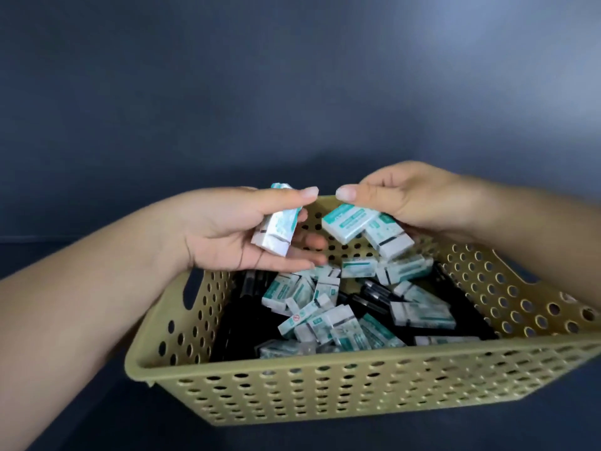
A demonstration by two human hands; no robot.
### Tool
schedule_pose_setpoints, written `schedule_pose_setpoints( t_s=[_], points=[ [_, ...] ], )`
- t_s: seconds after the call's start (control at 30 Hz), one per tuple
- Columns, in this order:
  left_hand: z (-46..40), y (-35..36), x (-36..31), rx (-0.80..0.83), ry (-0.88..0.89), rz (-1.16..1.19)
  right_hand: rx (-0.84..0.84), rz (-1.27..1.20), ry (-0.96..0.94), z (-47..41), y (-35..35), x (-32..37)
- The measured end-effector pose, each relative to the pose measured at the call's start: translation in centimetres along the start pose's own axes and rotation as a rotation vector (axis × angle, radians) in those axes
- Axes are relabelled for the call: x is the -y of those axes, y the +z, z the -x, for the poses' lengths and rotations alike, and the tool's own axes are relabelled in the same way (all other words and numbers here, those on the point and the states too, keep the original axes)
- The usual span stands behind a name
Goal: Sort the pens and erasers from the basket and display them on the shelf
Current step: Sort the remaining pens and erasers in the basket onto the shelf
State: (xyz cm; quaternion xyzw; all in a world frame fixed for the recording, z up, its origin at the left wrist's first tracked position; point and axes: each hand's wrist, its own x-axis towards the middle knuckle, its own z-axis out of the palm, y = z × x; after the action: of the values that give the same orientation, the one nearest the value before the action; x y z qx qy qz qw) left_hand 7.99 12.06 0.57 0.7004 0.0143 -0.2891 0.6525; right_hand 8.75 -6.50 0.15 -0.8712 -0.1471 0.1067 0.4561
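An olive perforated basket (325,385) stands in front of me, filled with several white-and-teal wrapped erasers (312,317) lying over black pens (374,296). My left hand (234,236) hovers above the basket's far left corner and grips a small stack of erasers (276,227) between thumb and fingers. My right hand (413,200) is over the far rim, palm down, holding two erasers (364,227) that hang below its fingers. The pens are mostly buried under the erasers.
The basket rests on a dark blue-grey surface (97,418), and a plain wall of the same colour (292,92) rises behind it. Cut-out handles (192,292) sit in the basket's side walls. No shelf is in view.
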Motion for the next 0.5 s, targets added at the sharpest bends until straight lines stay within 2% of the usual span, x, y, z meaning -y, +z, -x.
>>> schedule_pose_setpoints(
  t_s=[0.13, 0.27, 0.5],
  points=[
    [0.3, -0.3, -0.3, 0.221, 0.021, 0.09, -0.03, 0.003, -0.077, -0.7, 0.4, 0.7],
    [0.6, 0.0, -0.4, 0.102, 0.083, 0.013, 0.01, 0.034, -0.087, -1.1, 0.8, 1.7],
    [0.5, -0.2, -0.5, 0.063, 0.082, 0.015, -0.036, -0.041, -0.107, -1.3, 1.3, 2.0]
  ],
)
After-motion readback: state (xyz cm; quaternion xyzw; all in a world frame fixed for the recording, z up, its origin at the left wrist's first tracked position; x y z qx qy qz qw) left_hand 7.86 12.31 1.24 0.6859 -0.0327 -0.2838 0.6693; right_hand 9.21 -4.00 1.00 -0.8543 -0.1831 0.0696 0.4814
